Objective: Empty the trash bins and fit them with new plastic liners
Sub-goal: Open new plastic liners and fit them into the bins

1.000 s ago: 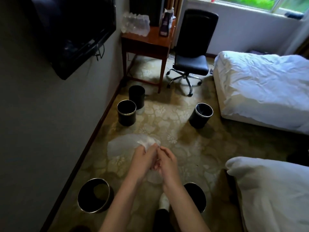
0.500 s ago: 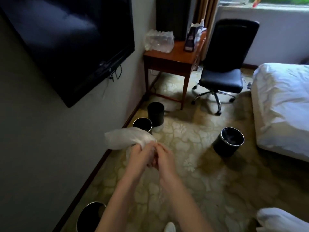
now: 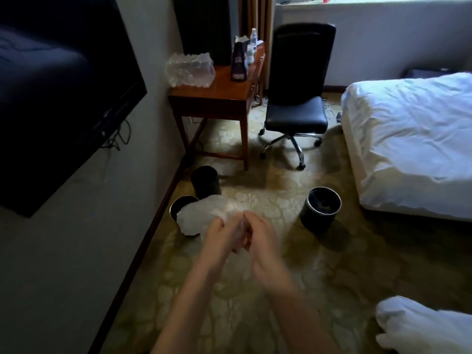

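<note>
Both pinch liner (image 3: 201,215): left hand (image 3: 218,235), right hand (image 3: 261,237), close together. Liner now ballooned left, flat a second ago, overlapping left bin (image 3: 181,201). Judged: mouth opening, fitting next.

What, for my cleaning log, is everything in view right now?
round black trash bins: three, black, carpet; near bed, by desk leg, behind liner
translucent white plastic liner: one, whitish, in both hands
flat wall television: one, black, left wall
wooden desk: one, brown, far corner
wrapped pack of water bottles: one, clear, on desk
padded swivel office chair: one, black, beside desk
bed with rumpled bedding: one, white, right
further bedding heap: one, white, lower right
left hand: one, grips liner
right hand: one, grips liner
</note>
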Tool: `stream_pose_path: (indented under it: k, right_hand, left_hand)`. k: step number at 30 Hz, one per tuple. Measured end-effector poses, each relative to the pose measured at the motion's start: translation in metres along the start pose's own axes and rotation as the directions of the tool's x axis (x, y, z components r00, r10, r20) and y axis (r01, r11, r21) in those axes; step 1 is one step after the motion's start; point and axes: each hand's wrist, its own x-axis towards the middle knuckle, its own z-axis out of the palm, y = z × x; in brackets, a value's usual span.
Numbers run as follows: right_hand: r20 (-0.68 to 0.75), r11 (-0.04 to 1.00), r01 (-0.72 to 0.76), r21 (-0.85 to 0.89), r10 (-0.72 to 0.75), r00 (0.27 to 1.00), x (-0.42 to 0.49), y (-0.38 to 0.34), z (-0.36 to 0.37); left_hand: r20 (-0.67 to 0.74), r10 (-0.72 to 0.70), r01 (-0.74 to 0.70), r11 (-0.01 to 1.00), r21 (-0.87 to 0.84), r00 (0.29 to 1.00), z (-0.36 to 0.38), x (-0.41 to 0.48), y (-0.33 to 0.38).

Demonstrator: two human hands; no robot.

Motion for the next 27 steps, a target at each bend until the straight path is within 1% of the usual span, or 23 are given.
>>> stream_pose_path:
  k: [2, 6, 10, 13, 15, 19, 23, 27]
  right_hand:
    - [-0.032, 0.999, 0.022, 0.042, -0.02, 0.999, 0.013, -0.013, -0.01]
    - [-0.164, 0.994, 0.04, 0.103, -0.022, 0.986, 0.04, -0.032, -0.038]
    - [-0.258, 0.986, 0.095, 0.139, -0.057, 0.964, 0.067, -0.048, -0.055]
    - [-0.304, 0.983, 0.121, 0.137, -0.075, 0.95, 0.098, -0.062, -0.051]
    - [-0.322, 0.986, 0.111, 0.127, -0.064, 0.944, 0.127, -0.072, -0.04]
    - [-0.321, 0.993, 0.086, 0.087, -0.054, 0.946, 0.191, -0.091, 0.009]
    - [-0.299, 0.991, 0.117, 0.064, -0.093, 0.95, 0.249, -0.114, 0.056]
    - [-0.253, 0.995, 0.096, 0.002, -0.093, 0.963, 0.286, -0.12, 0.098]
  left_hand:
    - [0.053, 0.013, -0.013, 1.0, 0.002, 0.999, 0.016, 0.013, 0.01]
    - [0.143, 0.059, -0.059, 0.998, -0.009, 0.988, 0.054, 0.033, 0.021]
    - [0.352, 0.11, -0.115, 0.993, -0.009, 0.929, 0.078, 0.063, 0.034]
    - [0.433, 0.127, -0.131, 0.991, -0.02, 0.893, 0.087, 0.102, 0.044]
    - [0.445, 0.12, -0.127, 0.992, -0.014, 0.888, 0.088, 0.136, 0.05]
    - [0.412, 0.087, -0.097, 0.995, 0.003, 0.907, 0.069, 0.221, 0.067]
    - [0.429, 0.096, -0.108, 0.994, 0.005, 0.898, 0.044, 0.297, 0.09]
    - [0.386, 0.06, -0.054, 0.998, -0.026, 0.92, 0.019, 0.345, 0.091]
